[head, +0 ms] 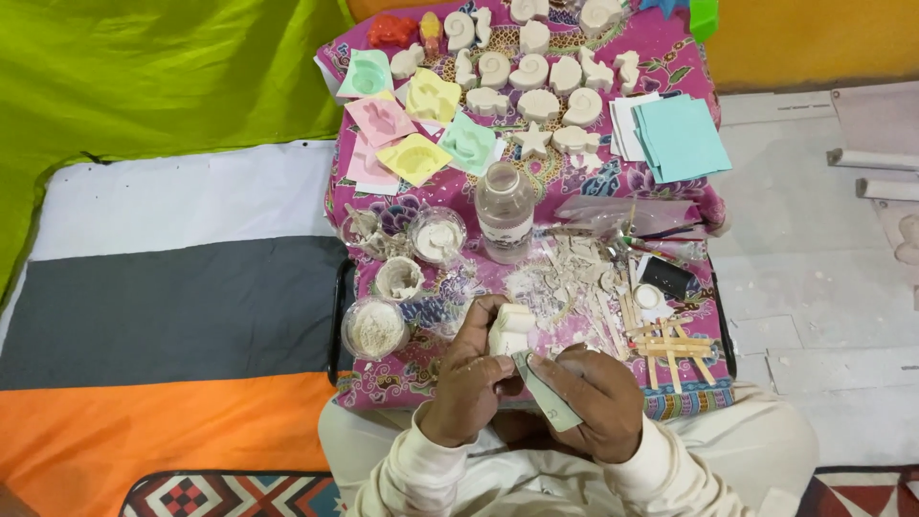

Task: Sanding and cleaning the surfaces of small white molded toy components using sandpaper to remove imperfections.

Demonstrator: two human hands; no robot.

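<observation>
The left hand (471, 383) has its grip closed around a small white plaster piece (509, 330), held over the bench's near edge. The right hand (593, 397) pinches a grey sandpaper strip (546, 397) against it. Plaster crumbs (565, 278), cups and a bottle (504, 211) lie beyond.

Matt white plaster figure (509, 328), rough grey sandpaper (548, 397), patterned pink cloth (670, 57).

White plaster cast (509, 328) in left hand (469, 383)
</observation>
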